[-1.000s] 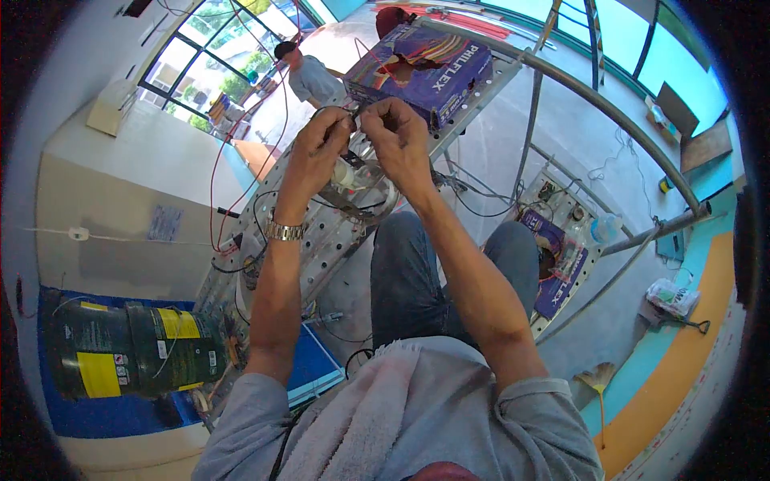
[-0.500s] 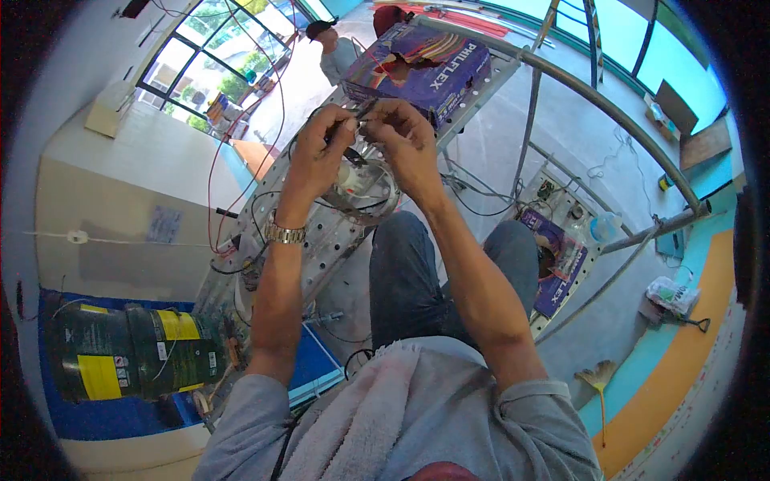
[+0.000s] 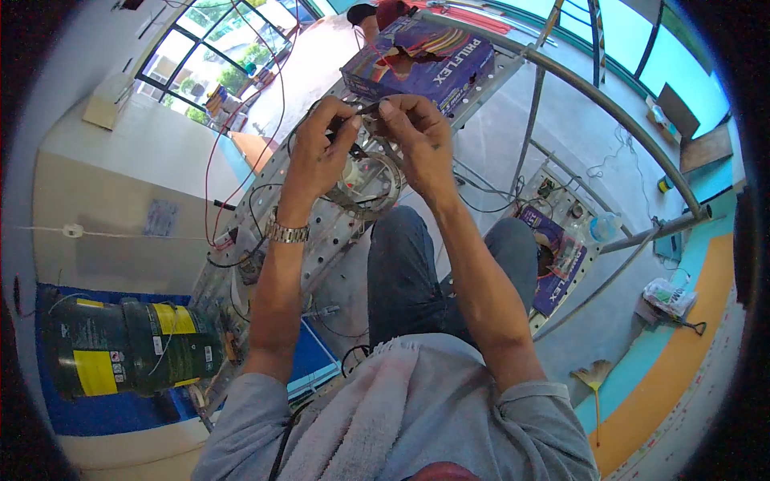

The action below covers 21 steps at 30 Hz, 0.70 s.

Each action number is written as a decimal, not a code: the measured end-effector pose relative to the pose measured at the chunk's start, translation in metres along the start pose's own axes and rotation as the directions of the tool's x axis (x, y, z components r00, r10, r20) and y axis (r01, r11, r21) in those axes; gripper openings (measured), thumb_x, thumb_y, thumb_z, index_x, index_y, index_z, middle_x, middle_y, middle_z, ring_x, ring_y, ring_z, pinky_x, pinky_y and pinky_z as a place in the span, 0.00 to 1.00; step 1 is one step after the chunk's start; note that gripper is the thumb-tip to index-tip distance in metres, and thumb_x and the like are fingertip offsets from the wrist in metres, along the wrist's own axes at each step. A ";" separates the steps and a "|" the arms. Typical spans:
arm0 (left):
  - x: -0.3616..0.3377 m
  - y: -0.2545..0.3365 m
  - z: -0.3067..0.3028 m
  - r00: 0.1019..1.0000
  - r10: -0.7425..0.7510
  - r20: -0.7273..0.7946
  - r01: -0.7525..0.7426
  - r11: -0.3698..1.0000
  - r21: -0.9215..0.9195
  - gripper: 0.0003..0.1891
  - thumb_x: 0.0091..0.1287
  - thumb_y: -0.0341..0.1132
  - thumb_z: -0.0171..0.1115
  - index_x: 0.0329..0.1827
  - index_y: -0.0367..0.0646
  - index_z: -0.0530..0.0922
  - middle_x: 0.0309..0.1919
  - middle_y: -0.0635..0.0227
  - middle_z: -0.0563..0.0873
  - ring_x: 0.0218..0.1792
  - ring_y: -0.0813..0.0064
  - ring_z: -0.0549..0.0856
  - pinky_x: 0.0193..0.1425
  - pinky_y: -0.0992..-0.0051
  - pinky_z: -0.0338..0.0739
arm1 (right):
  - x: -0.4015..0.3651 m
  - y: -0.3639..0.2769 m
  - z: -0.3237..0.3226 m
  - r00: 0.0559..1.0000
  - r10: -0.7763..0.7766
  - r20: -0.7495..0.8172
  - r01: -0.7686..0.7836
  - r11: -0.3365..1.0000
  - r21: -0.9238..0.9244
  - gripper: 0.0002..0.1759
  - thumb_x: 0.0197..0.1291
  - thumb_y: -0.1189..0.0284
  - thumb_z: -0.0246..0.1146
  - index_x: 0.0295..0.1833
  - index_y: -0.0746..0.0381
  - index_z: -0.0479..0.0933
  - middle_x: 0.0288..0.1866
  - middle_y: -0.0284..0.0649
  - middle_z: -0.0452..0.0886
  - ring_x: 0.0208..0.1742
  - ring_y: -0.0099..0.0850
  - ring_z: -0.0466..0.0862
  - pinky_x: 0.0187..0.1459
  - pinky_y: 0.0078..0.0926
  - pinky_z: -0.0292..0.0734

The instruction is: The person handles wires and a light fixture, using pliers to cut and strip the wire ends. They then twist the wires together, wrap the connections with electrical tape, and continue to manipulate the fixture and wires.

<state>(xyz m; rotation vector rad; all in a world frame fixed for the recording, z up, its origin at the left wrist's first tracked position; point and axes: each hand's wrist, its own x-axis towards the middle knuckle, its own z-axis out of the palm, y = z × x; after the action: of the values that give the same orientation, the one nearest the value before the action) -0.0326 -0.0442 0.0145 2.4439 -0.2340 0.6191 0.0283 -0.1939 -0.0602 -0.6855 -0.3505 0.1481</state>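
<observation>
My left hand point(image 3: 322, 148), with a metal watch at the wrist, pinches one end of a short dark strip point(image 3: 369, 108). The fingers of my right hand point(image 3: 417, 140) are closed on the strip's other end. Both hands are raised over a perforated metal platform point(image 3: 321, 240). Just below them, a round clear container point(image 3: 389, 180) with something white inside stands on the platform. Beyond my hands lies a torn purple PHILFLEX box point(image 3: 421, 64).
Curved scaffold pipe point(image 3: 609, 104) arches at the right. A second purple box point(image 3: 561, 276) sits on a lower platform. Dark green buckets point(image 3: 128, 345) are at the left, and red wires point(image 3: 210, 180) hang there. A person's dark cap point(image 3: 361, 14) shows behind the box.
My right hand has moved slightly right, and more of the dark strip shows between my hands. The person beyond the box has shifted and is now mostly hidden.
</observation>
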 end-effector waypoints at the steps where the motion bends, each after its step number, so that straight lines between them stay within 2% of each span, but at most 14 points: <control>1: 0.000 0.001 0.000 1.000 0.002 0.000 -0.002 1.000 -0.011 0.07 0.77 0.31 0.66 0.47 0.38 0.78 0.36 0.61 0.84 0.37 0.68 0.85 0.45 0.67 0.80 | 0.000 0.000 -0.002 1.000 -0.006 0.002 0.006 1.000 -0.024 0.11 0.75 0.69 0.70 0.54 0.67 0.83 0.45 0.36 0.88 0.43 0.24 0.86 0.49 0.25 0.83; 7: 0.000 0.007 0.002 0.999 0.018 -0.029 -0.019 1.000 -0.020 0.06 0.76 0.30 0.67 0.46 0.38 0.78 0.35 0.62 0.84 0.35 0.70 0.84 0.44 0.68 0.80 | -0.002 -0.005 -0.005 0.999 -0.027 0.045 0.028 0.999 -0.025 0.12 0.78 0.69 0.68 0.54 0.68 0.83 0.44 0.37 0.88 0.44 0.25 0.87 0.50 0.26 0.85; 13: 0.000 0.006 0.002 0.998 0.031 -0.045 -0.032 0.999 -0.021 0.06 0.76 0.30 0.67 0.45 0.38 0.78 0.34 0.62 0.84 0.35 0.69 0.84 0.43 0.67 0.80 | -0.002 0.003 -0.006 0.999 -0.023 0.044 0.019 0.996 0.087 0.12 0.76 0.71 0.70 0.55 0.68 0.82 0.46 0.39 0.89 0.44 0.26 0.87 0.50 0.26 0.86; 19: -0.001 0.001 0.004 0.999 0.019 -0.051 -0.019 1.000 -0.005 0.07 0.75 0.30 0.67 0.44 0.38 0.78 0.34 0.60 0.84 0.34 0.66 0.84 0.43 0.65 0.79 | -0.003 -0.002 -0.001 1.000 -0.029 -0.004 0.029 0.993 -0.114 0.14 0.74 0.70 0.72 0.55 0.69 0.82 0.45 0.39 0.88 0.44 0.26 0.88 0.50 0.26 0.86; 21: 0.000 0.003 0.005 0.998 0.031 -0.054 -0.030 0.999 0.022 0.07 0.74 0.30 0.67 0.44 0.38 0.78 0.34 0.60 0.84 0.34 0.65 0.84 0.43 0.65 0.79 | -0.002 -0.002 -0.001 1.000 0.020 -0.006 -0.021 0.994 -0.109 0.13 0.74 0.71 0.72 0.55 0.69 0.82 0.45 0.39 0.88 0.44 0.26 0.88 0.50 0.26 0.86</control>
<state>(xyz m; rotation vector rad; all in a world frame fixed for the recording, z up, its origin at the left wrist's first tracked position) -0.0320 -0.0490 0.0126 2.4442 -0.2446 0.7032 0.0271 -0.1960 -0.0601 -0.7974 -0.3484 0.1475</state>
